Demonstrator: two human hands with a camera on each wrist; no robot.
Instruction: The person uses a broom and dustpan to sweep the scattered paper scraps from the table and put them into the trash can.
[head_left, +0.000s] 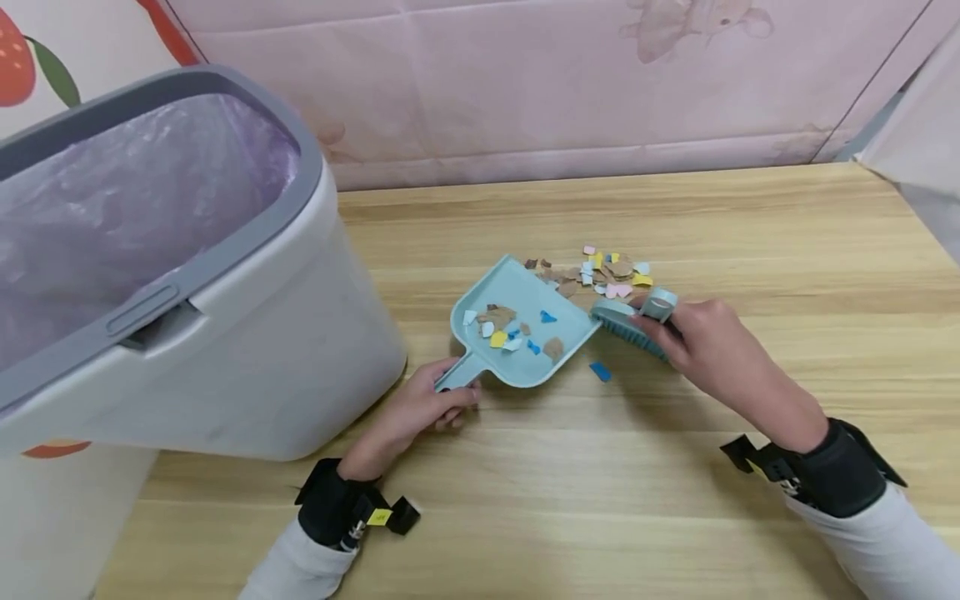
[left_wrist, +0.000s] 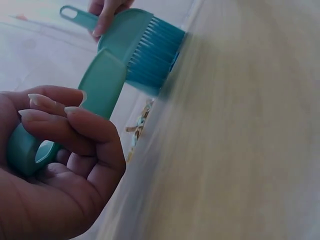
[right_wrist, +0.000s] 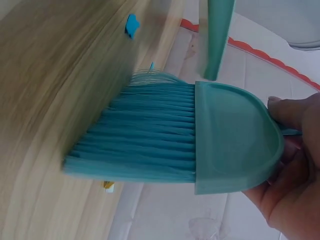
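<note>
While the left hand (head_left: 420,408) grips the dustpan (head_left: 517,329) handle flat on the worktop (head_left: 675,467) and the right hand (head_left: 705,337) clasps the brush (head_left: 626,321) at its lip, some scraps (head_left: 510,329) are already inside, yet the scrap pile (head_left: 600,271) and a blue piece (head_left: 600,372) remain outside.

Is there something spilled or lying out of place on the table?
Yes. Small paper scraps lie scattered on the table by the dustpan mouth, and one blue scrap lies apart, below the brush.
</note>
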